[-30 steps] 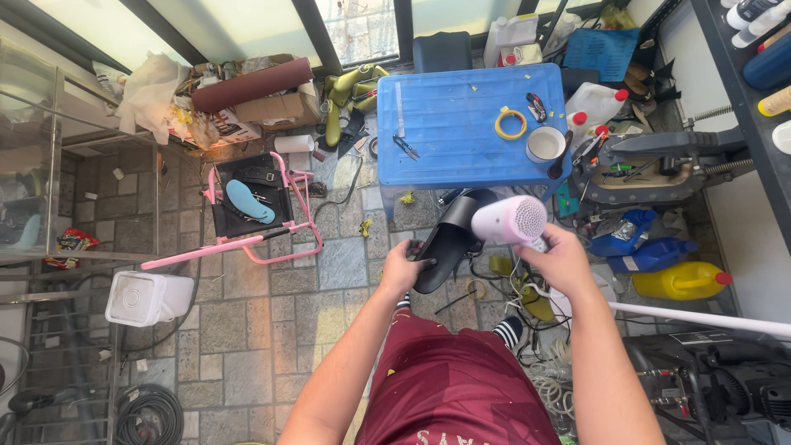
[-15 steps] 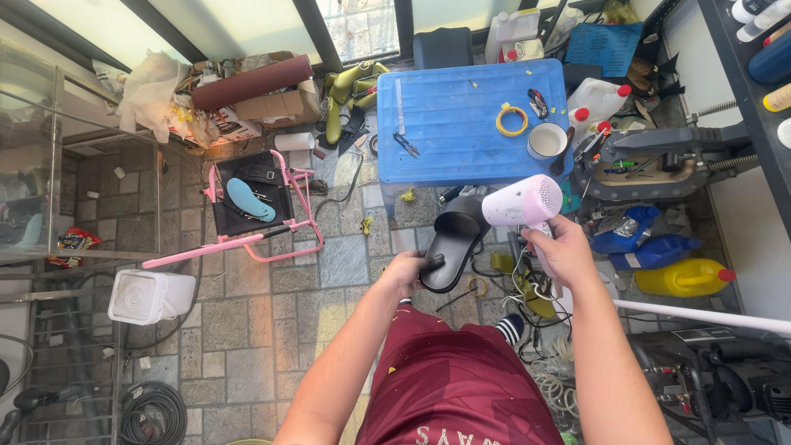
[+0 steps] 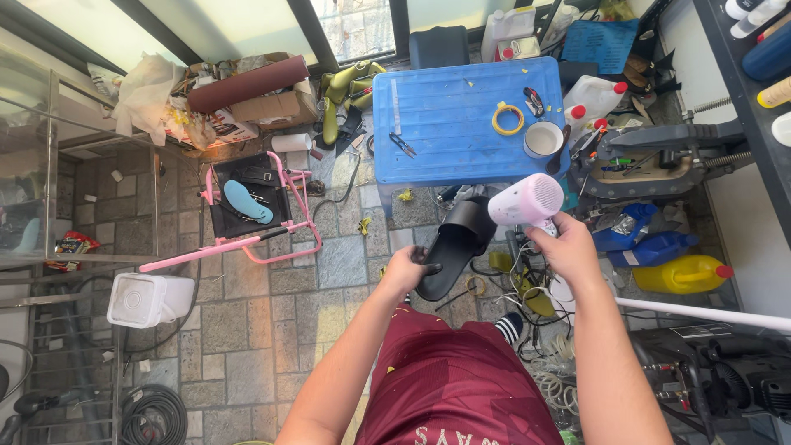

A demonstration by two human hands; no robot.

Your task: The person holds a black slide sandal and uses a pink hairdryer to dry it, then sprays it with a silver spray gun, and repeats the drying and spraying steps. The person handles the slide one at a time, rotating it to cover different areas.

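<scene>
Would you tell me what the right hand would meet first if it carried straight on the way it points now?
Probably the blue plastic table: the right hand, holding the pink hair dryer, points up-frame towards its near edge, though depth is unclear.

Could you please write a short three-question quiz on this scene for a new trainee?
1. True or false: the left hand holds a black slide sandal.
2. What does the right hand hold? A) a yellow jug B) a pink and white hair dryer C) a pair of scissors
3. Fill in: the roll of yellow tape and the white cup rest on the blue ____.

Key
1. True: the left hand grips the sandal at its near end.
2. B: the dryer is in the right hand, close beside the sandal's strap.
3. Table: a blue plastic one, standing on the tiled floor.
</scene>
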